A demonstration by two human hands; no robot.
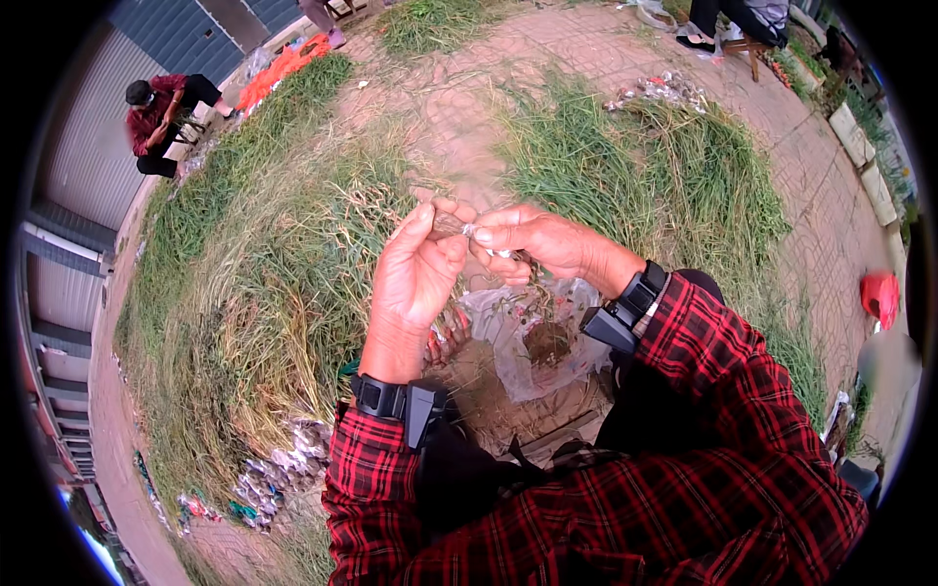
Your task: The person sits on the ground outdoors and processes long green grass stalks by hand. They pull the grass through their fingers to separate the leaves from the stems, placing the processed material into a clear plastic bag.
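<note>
My left hand is raised in front of me, its thumb and fingers closed on a small brownish bundle, too small to identify surely. My right hand meets it from the right, thumb and forefinger pinching a bit of whitish plastic film at the bundle's end. More whitish film shows under the right fingers. Below the hands, a clear plastic sheet lies on the ground with a clump of dark soil on it. Small bundles with reddish wrapping lie beside the sheet, partly hidden by my left wrist.
Long cut grass lies in a large heap at left and another at upper right. Silvery wrapped bundles line the lower left. A person in a plaid shirt sits at upper left; another person's legs show at upper right.
</note>
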